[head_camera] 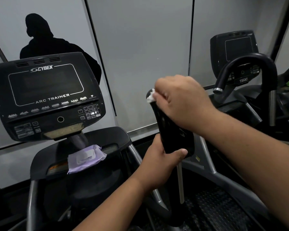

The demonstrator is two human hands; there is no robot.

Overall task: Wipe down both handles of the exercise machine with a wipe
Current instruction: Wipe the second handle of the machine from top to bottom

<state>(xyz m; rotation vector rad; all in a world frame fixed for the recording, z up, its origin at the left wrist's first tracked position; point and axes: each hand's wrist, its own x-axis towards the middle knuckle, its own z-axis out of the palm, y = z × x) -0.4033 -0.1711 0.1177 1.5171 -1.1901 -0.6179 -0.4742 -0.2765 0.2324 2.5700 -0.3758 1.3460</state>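
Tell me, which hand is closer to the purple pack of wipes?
Left. The left hand grips the bottom of the black handle, just right of the purple wipes pack. The right hand holds the white wipe higher up, farther away.

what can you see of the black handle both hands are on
The black handle is a flat, smooth, glossy paddle, upright and tilted slightly, on a grey metal stem. The left hand grips its lower end; the right hand presses a white wipe against its rounded top. It stands right of the console.

right hand (182, 102) wiping handle (163, 124), left hand (158, 157) gripping
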